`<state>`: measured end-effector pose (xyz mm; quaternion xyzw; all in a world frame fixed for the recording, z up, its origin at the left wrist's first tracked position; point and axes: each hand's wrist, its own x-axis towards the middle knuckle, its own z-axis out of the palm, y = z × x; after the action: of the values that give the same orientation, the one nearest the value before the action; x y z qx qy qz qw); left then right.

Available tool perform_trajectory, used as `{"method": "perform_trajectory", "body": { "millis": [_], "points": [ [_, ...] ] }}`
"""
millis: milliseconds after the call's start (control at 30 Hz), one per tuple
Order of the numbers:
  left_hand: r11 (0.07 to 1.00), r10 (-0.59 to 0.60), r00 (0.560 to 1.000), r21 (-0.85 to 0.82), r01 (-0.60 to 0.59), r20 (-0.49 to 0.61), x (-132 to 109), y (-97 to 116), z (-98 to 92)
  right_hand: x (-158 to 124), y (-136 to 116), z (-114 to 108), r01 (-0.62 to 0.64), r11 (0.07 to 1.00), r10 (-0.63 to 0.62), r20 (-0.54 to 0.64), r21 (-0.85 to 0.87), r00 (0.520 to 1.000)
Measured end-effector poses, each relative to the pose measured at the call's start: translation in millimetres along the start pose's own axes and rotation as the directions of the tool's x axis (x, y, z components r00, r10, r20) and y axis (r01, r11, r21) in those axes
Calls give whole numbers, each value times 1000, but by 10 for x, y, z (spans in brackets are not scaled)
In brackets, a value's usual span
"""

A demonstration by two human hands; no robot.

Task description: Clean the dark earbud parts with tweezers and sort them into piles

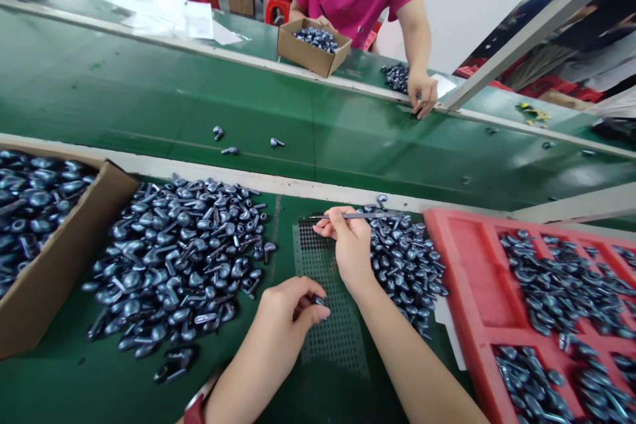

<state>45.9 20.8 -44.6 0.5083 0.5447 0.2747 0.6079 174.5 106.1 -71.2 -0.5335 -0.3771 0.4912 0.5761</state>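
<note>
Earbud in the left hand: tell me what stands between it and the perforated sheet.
Nothing visible does. The earbud, pinched in the left hand, is already over the perforated sheet. The right hand, holding a metal pick, is beside it, above the sheet's upper part, not in between.

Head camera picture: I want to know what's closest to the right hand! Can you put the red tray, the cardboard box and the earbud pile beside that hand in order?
From the right hand:
1. Earbud pile, just to its right.
2. Red tray, farther right.
3. Cardboard box, at the far left.
</note>
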Motion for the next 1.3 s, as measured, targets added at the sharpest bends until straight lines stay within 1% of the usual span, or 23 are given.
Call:
{"method": "perform_trajectory", "body": {
  "millis": [233, 433, 500, 533, 567, 633, 700, 767, 800, 833, 933, 1033, 1167, 1300],
  "points": [
    [999, 38, 999, -5, -38, 11, -6, -9, -9, -16, -19, 8, 7, 1000, -7, -2, 26, 1000],
    [993, 90, 996, -72, -92, -22, -56, 9, -17, 7, -49, -3, -4, 997, 5, -15, 76, 1000],
    [984, 89, 995, -149, -95, -52, -105, 26, -40, -2, -81, -4, -5, 995, 9, -37, 104, 999],
    [970, 74, 995, -225, -88, -73, -135, 41, -57, -27, -116, -2, -3, 993, 9, -53, 121, 999],
    [944, 48, 994, -320, -77, -96, -169, 61, -77, -72, -168, 0, 2, 991, 7, -70, 137, 998],
    [852, -18, 991, -520, -55, -135, -239, 115, -118, -232, -323, 7, 20, 986, -4, -98, 165, 995],
    [760, -59, 986, -647, -58, -156, -304, 180, -151, -474, -524, 11, 43, 982, -25, -97, 183, 995],
    [697, -66, 983, -713, -77, -170, -355, 244, -167, -749, -719, 9, 54, 978, -42, -64, 200, 997],
    [673, -63, 983, -735, -88, -175, -376, 273, -169, -880, -798, 8, 62, 976, -57, -32, 206, 998],
    [651, -60, 983, -753, -95, -176, -394, 299, -168, -997, -859, 7, 41, 979, -44, 12, 202, 999],
    [607, -56, 985, -789, -94, -161, -435, 355, -160, -1229, -929, 14, 57, 985, -70, 77, 163, 995],
    [577, -77, 988, -814, -67, -136, -462, 381, -158, -1289, -902, 28, 100, 987, -108, 58, 127, 992],
    [535, -97, 987, -843, -56, -127, -483, 392, -170, -1274, -867, 18, 112, 991, -115, 39, 77, 993],
    [528, -75, 990, -847, -64, -122, -497, 394, -177, -1303, -897, 16, 121, 992, -122, 70, 22, 990]
  ]
}}
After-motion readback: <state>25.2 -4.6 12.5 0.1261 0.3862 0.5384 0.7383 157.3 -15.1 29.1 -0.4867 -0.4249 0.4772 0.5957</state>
